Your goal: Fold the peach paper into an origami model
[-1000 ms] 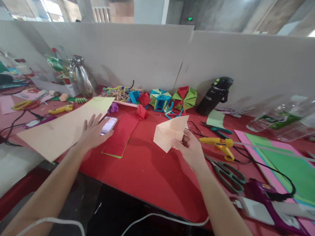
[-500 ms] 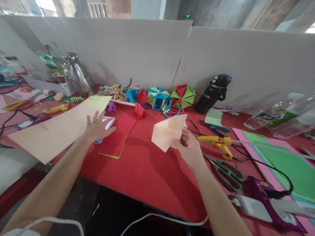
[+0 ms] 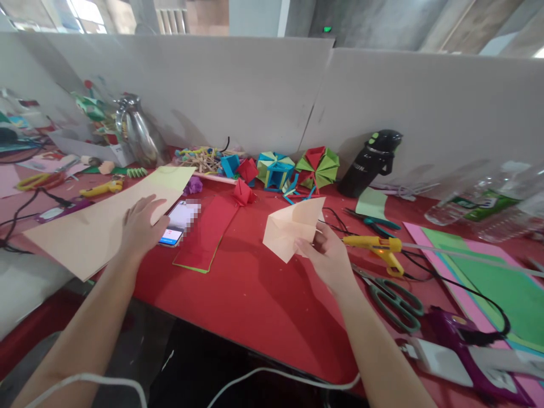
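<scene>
Between its thumb and fingers, my right hand (image 3: pixel 326 254) holds a folded piece of pale peach paper (image 3: pixel 293 226) above the red tabletop, its pointed flap upward. My left hand (image 3: pixel 142 224) is open, thumb apart from the fingers, over the right side of a long peach paper sheet (image 3: pixel 85 232); whether it presses on the sheet I cannot tell. Just right of that hand lies a phone (image 3: pixel 175 226) with its screen lit. Beside the phone is a red paper strip (image 3: pixel 204 238) with a green edge. A small red folded paper piece (image 3: pixel 243 193) sits behind the strip.
A yellow glue gun (image 3: pixel 378 245) and green-handled scissors (image 3: pixel 397 300) lie right of my right hand. Colourful folded paper models (image 3: pixel 318 170) line the back, near a black bottle (image 3: pixel 370 164) and a steel jug (image 3: pixel 140 130). Coloured sheets (image 3: pixel 488 283) lie far right.
My left hand has drawn back to the left, off the phone, and the phone's screen now shows. My right hand keeps its hold on the folded paper, nearly still.
</scene>
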The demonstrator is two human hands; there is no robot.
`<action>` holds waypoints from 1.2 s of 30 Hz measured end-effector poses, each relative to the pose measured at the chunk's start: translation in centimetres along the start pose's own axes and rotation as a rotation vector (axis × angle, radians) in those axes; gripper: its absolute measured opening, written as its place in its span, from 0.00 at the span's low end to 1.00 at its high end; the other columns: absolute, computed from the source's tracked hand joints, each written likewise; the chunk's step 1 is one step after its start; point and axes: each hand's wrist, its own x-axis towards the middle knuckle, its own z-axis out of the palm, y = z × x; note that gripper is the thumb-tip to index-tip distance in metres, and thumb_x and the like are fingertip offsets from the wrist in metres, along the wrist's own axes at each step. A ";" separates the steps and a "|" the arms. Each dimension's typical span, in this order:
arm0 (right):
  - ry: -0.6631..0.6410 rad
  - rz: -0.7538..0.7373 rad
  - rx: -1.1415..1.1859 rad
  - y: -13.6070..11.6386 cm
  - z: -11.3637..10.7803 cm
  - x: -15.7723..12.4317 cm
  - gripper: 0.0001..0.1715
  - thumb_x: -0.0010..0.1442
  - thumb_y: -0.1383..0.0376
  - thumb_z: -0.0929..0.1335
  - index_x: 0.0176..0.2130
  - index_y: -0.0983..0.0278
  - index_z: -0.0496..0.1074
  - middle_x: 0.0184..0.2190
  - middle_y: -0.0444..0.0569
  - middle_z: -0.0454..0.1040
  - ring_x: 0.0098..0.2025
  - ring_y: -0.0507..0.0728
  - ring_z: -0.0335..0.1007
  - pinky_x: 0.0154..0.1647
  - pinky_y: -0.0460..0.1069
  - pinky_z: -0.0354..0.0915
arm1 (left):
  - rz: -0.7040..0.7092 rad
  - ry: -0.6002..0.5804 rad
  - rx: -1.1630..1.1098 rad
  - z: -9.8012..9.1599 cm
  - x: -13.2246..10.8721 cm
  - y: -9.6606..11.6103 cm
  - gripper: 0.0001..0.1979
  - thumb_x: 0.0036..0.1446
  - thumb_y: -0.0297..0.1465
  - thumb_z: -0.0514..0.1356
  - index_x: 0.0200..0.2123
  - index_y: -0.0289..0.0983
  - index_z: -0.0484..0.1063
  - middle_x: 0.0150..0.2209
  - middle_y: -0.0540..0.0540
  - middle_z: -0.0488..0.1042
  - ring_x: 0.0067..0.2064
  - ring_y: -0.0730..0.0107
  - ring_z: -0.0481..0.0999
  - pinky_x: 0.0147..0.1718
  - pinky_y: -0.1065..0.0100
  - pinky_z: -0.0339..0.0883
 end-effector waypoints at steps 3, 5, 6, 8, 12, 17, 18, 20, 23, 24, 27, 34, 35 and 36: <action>0.002 0.006 0.005 0.0 0.0 0.0 0.32 0.49 0.58 0.75 0.51 0.62 0.66 0.41 0.53 0.79 0.41 0.61 0.76 0.41 0.56 0.73 | 0.071 0.039 -0.085 -0.5 -1.3 -1.4 0.20 0.58 0.35 0.52 0.51 0.37 0.72 0.59 0.42 0.68 0.61 0.56 0.66 0.62 0.57 0.58; 0.001 0.016 0.015 -0.1 0.1 0.0 0.32 0.49 0.58 0.75 0.51 0.62 0.66 0.41 0.53 0.79 0.40 0.60 0.76 0.41 0.57 0.74 | 0.111 0.022 -0.120 -0.6 -2.3 -2.3 0.19 0.58 0.34 0.52 0.50 0.37 0.73 0.57 0.41 0.69 0.59 0.57 0.69 0.60 0.59 0.61; -0.001 0.021 0.020 -0.1 0.1 0.0 0.32 0.49 0.58 0.75 0.51 0.62 0.66 0.42 0.53 0.79 0.40 0.60 0.76 0.41 0.57 0.74 | 0.126 0.012 -0.129 -0.7 -2.7 -2.6 0.18 0.58 0.34 0.53 0.49 0.37 0.72 0.57 0.41 0.70 0.58 0.57 0.69 0.59 0.59 0.62; -0.006 0.025 0.028 -0.1 0.2 -0.1 0.32 0.49 0.58 0.75 0.51 0.62 0.66 0.42 0.53 0.79 0.40 0.60 0.76 0.41 0.56 0.74 | 0.140 -0.008 -0.137 -0.8 -3.5 -3.0 0.18 0.58 0.35 0.53 0.50 0.37 0.72 0.56 0.40 0.70 0.58 0.56 0.70 0.59 0.59 0.63; -0.015 0.037 0.033 -0.2 0.2 -0.1 0.32 0.49 0.59 0.75 0.52 0.61 0.66 0.43 0.52 0.79 0.41 0.60 0.76 0.41 0.56 0.75 | 0.137 -0.032 -0.141 -1.0 -4.3 -2.8 0.19 0.58 0.36 0.53 0.50 0.37 0.72 0.56 0.40 0.70 0.57 0.57 0.71 0.58 0.60 0.64; -0.006 0.051 0.054 -0.4 0.3 -0.1 0.33 0.48 0.60 0.76 0.52 0.62 0.66 0.42 0.53 0.79 0.41 0.60 0.76 0.41 0.56 0.75 | 0.154 -0.029 -0.139 -1.1 -4.3 -2.5 0.20 0.58 0.36 0.54 0.50 0.36 0.72 0.55 0.40 0.71 0.56 0.58 0.71 0.58 0.61 0.63; -0.007 0.054 0.057 -0.4 0.3 -0.2 0.33 0.48 0.60 0.76 0.52 0.62 0.66 0.42 0.53 0.79 0.40 0.60 0.76 0.41 0.56 0.75 | 0.156 -0.028 -0.140 -1.0 -4.3 -2.6 0.20 0.58 0.36 0.54 0.50 0.36 0.72 0.55 0.40 0.71 0.56 0.58 0.71 0.58 0.61 0.63; -0.010 0.059 0.066 -0.4 0.3 -0.1 0.33 0.48 0.60 0.76 0.52 0.62 0.66 0.43 0.53 0.78 0.40 0.60 0.76 0.40 0.56 0.75 | 0.158 -0.030 -0.140 -1.0 -4.3 -2.7 0.20 0.58 0.37 0.54 0.50 0.35 0.72 0.54 0.40 0.71 0.56 0.57 0.71 0.58 0.60 0.64; -0.008 0.062 0.075 -0.4 0.2 -0.1 0.34 0.48 0.61 0.76 0.52 0.62 0.66 0.43 0.53 0.78 0.41 0.59 0.75 0.40 0.55 0.74 | 0.168 -0.040 -0.146 -0.9 -4.3 -2.8 0.20 0.57 0.38 0.55 0.51 0.35 0.71 0.55 0.39 0.71 0.56 0.55 0.71 0.58 0.57 0.64; -0.005 0.061 0.075 -0.4 0.2 -0.1 0.34 0.47 0.61 0.76 0.52 0.63 0.66 0.43 0.53 0.78 0.41 0.59 0.75 0.40 0.55 0.74 | 0.175 -0.045 -0.145 -0.8 -4.3 -2.9 0.20 0.57 0.38 0.55 0.51 0.36 0.71 0.55 0.39 0.71 0.56 0.55 0.71 0.58 0.56 0.64; -0.006 0.054 0.081 -0.4 0.2 -0.1 0.34 0.47 0.61 0.76 0.52 0.63 0.67 0.43 0.53 0.78 0.41 0.59 0.75 0.40 0.55 0.74 | 0.196 -0.055 -0.137 -0.7 -4.2 -3.1 0.21 0.58 0.38 0.55 0.51 0.36 0.71 0.55 0.39 0.70 0.56 0.54 0.71 0.58 0.55 0.63; -0.016 0.040 0.075 -0.2 0.2 -0.1 0.33 0.49 0.61 0.76 0.52 0.62 0.66 0.42 0.52 0.78 0.41 0.59 0.75 0.40 0.55 0.74 | 0.268 0.011 -0.116 -0.9 -4.5 -2.4 0.18 0.56 0.34 0.57 0.50 0.36 0.71 0.54 0.39 0.71 0.56 0.53 0.70 0.58 0.53 0.63; -0.016 0.035 0.072 -0.1 0.2 -0.1 0.33 0.49 0.61 0.75 0.52 0.62 0.66 0.42 0.52 0.78 0.41 0.60 0.75 0.40 0.55 0.74 | 0.294 0.030 -0.132 -1.0 -4.7 -1.6 0.18 0.56 0.33 0.57 0.49 0.37 0.71 0.54 0.39 0.71 0.57 0.53 0.70 0.58 0.53 0.62; -0.021 0.031 0.068 -0.1 0.2 -0.1 0.32 0.49 0.61 0.75 0.52 0.62 0.66 0.42 0.52 0.78 0.41 0.60 0.75 0.40 0.55 0.74 | 0.312 0.042 -0.164 -1.1 -4.9 -0.5 0.17 0.56 0.31 0.57 0.49 0.37 0.71 0.53 0.40 0.72 0.57 0.54 0.70 0.59 0.53 0.62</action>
